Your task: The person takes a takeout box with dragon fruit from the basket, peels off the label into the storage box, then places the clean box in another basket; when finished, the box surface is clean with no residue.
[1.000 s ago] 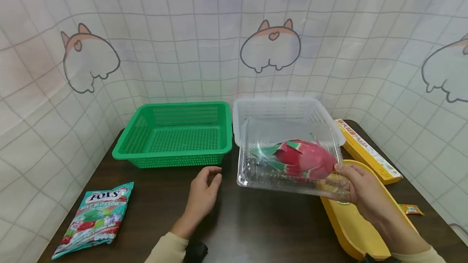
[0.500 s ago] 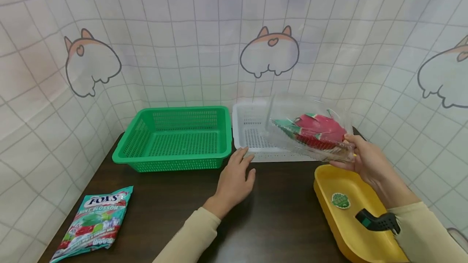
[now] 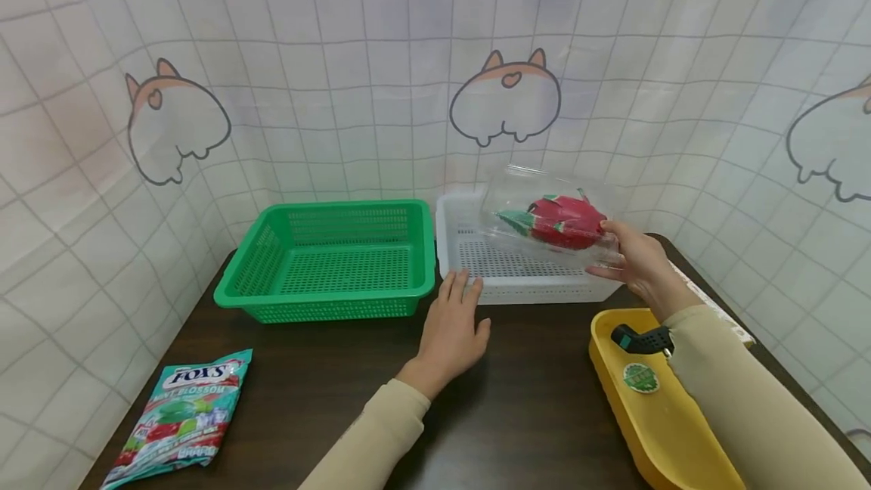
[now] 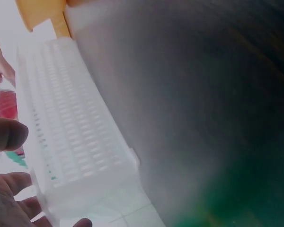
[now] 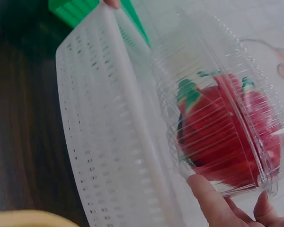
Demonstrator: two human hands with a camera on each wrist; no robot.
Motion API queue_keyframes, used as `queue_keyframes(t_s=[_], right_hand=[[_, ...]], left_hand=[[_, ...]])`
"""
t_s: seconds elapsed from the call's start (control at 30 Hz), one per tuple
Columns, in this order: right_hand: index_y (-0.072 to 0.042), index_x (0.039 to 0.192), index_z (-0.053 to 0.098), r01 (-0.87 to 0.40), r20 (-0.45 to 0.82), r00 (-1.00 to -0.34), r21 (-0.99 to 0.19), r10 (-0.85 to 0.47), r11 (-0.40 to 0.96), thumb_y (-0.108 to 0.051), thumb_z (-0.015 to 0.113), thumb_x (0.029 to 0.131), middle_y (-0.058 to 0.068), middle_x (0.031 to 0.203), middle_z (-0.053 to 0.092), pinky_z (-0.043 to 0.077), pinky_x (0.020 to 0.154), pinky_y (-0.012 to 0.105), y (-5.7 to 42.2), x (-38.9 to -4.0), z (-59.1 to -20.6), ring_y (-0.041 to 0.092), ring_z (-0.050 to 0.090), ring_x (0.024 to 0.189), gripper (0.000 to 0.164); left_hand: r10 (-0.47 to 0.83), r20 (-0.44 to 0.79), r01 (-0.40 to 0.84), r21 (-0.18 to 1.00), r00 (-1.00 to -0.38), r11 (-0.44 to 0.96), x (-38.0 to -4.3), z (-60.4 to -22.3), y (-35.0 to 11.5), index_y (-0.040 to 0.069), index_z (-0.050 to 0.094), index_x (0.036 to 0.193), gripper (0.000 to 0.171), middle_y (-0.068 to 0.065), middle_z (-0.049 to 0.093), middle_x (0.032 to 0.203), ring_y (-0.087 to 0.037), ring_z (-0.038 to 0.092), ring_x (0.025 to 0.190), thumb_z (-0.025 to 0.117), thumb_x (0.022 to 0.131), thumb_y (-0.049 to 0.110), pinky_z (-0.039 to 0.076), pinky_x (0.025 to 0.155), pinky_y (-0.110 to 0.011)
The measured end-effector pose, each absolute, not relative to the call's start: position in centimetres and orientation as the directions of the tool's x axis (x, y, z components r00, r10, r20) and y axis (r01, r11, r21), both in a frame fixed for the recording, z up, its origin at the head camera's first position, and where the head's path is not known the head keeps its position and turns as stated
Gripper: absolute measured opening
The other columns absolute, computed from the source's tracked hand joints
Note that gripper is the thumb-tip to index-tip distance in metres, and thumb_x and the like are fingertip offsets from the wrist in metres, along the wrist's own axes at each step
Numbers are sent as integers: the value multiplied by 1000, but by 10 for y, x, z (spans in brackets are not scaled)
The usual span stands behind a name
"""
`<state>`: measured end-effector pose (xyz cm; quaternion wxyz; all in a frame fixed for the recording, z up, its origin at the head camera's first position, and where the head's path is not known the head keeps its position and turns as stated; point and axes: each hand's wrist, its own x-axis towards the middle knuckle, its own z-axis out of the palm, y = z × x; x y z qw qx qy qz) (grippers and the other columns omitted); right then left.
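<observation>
In the head view my right hand [image 3: 636, 259] pinches the right end of a clear plastic box [image 3: 500, 210] with a red and green dragon fruit [image 3: 568, 224] inside. The box is held above the white basket [image 3: 531, 292], slightly tilted. Seen from the right wrist, the thumb and fingers [image 5: 208, 201] grip the box's edge. My left hand [image 3: 452, 331] has its fingers extended at the white basket's front left corner. From the left wrist, those fingers lie by the basket's rim; whether they press on it I cannot tell.
A green basket [image 3: 327, 305] stands left of the white one. At the front left lies a FOX'S candy bag [image 3: 180, 414]. A yellow tray [image 3: 653, 429] with a green round sticker sits under my right arm. Part of a long box [image 3: 721, 308] shows beyond that arm.
My right hand has carried the clear box with the dragon fruit away from me, up over the white basket. My left hand has moved right and forward to that basket's front edge.
</observation>
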<state>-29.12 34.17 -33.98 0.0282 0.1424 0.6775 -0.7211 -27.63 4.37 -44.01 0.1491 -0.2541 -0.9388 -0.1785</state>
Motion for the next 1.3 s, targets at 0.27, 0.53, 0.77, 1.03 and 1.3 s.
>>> queue_keyframes(t_s=[0.27, 0.53, 0.77, 1.03, 1.3], right_hand=[[2, 154, 10, 262, -245, -955, -960, 165, 94, -46, 52, 98, 23, 157, 15, 53, 86, 43, 335, -322, -360, 42, 29, 134, 85], [7, 152, 15, 304, -292, -952, -928, 87, 214, -44, 47, 99, 29, 153, 22, 46, 96, 51, 334, -343, -369, 48, 38, 130, 80], [4, 153, 12, 326, -323, -945, -913, 56, 243, -44, 47, 99, 30, 153, 23, 49, 95, 46, 345, -353, -373, 46, 39, 131, 80], [7, 152, 13, 361, -345, -932, -894, 107, 265, -43, 43, 100, 31, 153, 21, 44, 102, 46, 342, -357, -375, 46, 35, 134, 78], [9, 147, 26, 381, -323, -924, -823, 205, 422, -45, 41, 100, 28, 136, 41, 51, 89, 39, 343, -355, -381, 35, 52, 108, 73]], left_hand=[[387, 397, 520, 319, -832, 792, -274, -449, 44, 11, 38, 150, 62, -13, 28, 158, -30, 16, 148, 60, 96, 31, 37, 108, -49], [368, 409, 513, 339, -835, 788, -274, -452, 46, 11, 40, 149, 61, -12, 28, 158, -29, 16, 148, 60, 95, 31, 40, 105, -49], [375, 395, 509, 327, -839, 796, -274, -447, 47, 13, 41, 149, 62, -11, 30, 157, -28, 16, 148, 61, 94, 33, 42, 103, -48], [362, 384, 494, 337, -849, 801, -275, -446, 46, 13, 39, 150, 65, -10, 28, 158, -28, 14, 149, 63, 93, 33, 43, 102, -48], [381, 358, 498, 333, -853, 801, -274, -445, 46, 14, 37, 151, 65, -9, 25, 160, -28, 12, 149, 62, 94, 34, 44, 101, -48]])
